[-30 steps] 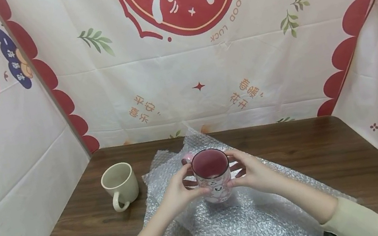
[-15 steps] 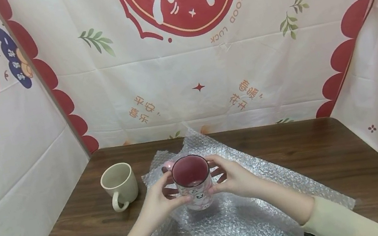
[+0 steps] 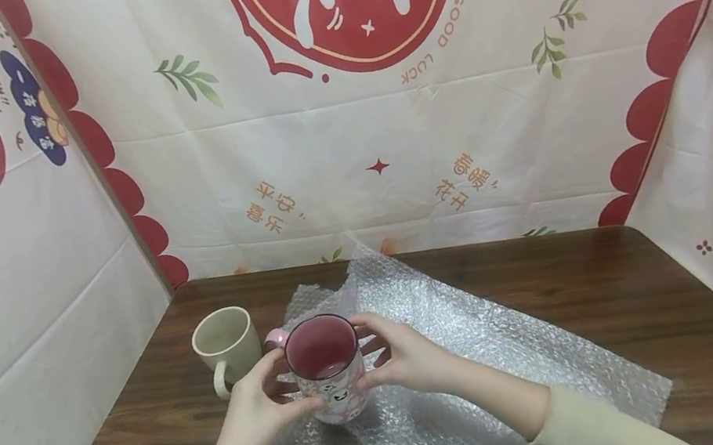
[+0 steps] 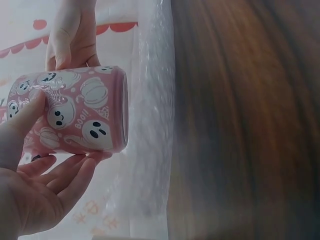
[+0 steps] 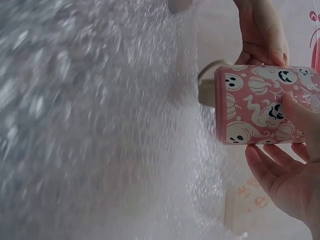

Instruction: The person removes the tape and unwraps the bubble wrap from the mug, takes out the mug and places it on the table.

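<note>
A pink mug (image 3: 327, 371) with white ghosts and pumpkins and a dark red inside is held between both hands over the bubble wrap. My left hand (image 3: 256, 407) grips its left side, thumb on the front, near the pink handle (image 3: 275, 338). On the other side my right hand (image 3: 401, 354) grips the mug, its thumb also on the front. In the left wrist view the printed wall of the mug (image 4: 75, 110) and its base show clear of the bubble wrap. The right wrist view has the mug (image 5: 265, 105) between the fingers of both hands.
A cream mug (image 3: 228, 344) stands on the wooden table (image 3: 551, 268) at the left, close behind my left hand. Crumpled bubble wrap (image 3: 462, 331) spreads across the middle of the table. Printed cloth (image 3: 340, 130) hangs behind and at both sides.
Both hands have carried the pink mug leftward and a little nearer to me, off the middle of the bubble wrap and toward the cream mug. The grip looks the same.
</note>
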Available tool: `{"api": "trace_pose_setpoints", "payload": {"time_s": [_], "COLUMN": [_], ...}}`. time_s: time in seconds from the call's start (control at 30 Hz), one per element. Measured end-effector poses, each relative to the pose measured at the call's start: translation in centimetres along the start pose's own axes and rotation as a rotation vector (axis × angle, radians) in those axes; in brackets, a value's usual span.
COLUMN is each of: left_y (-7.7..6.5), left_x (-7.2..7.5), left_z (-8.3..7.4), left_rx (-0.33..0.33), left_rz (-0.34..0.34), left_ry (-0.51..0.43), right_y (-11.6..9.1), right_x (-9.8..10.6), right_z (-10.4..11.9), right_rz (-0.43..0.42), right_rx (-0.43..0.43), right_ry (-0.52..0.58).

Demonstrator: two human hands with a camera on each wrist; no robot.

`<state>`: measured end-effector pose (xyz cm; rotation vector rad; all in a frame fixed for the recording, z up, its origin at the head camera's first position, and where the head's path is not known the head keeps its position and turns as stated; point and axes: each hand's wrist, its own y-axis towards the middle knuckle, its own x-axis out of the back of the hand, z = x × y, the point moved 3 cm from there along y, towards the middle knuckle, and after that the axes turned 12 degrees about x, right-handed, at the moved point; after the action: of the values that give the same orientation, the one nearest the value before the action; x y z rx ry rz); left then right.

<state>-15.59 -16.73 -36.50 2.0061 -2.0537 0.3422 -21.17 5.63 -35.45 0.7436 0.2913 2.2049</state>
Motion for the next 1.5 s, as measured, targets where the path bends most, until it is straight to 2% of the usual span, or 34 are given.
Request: {"api": "trace_pose_setpoints", "payload": {"time_s": [0.2,0.33,0.47,0.57,0.8,1.0,1.23,1.5], "left_y": [-1.2,-2.0,-3.0,-3.7,-4.9,-5.9,-6.9,-7.2], "left_x": [1.5,2.5,3.5,4.4,6.3,7.4,8.8,10.3], "left_z": [0.7,1.0,1.3,1.5,2.1,2.6,3.8,5.2], "left_rx": [-0.034,-0.004,-0.008,-0.037,-0.029,-0.063,-0.042,-0.014], "left_rz": [-0.067,-0.110,-0.103,-0.096,-0.130,-0.144,-0.135,-0.126], "left_ry": [0.006,0.068,0.084,0.082,0.143,0.185,0.197,0.187], "right_y": [1.0,1.6,2.3,2.9,4.1,4.6,5.3,5.8], "right_x": [-1.8,-2.8,-4.0,-4.9,-7.1,-8.7,-10.6,-12.3], "right_z": [0.2,0.4,0.5,0.6,0.8,0.9,0.7,0.6], "right_rz": [0.043,0.066,0.089,0.100,0.121,0.145,0.149,0.136], "right_rx": [0.015,0.018,0.014,0.025,0.056,0.035,0.047,0.013], "right_ry": [0.021,0.027,0.036,0.043,0.054,0.065,0.040,0.017]}}
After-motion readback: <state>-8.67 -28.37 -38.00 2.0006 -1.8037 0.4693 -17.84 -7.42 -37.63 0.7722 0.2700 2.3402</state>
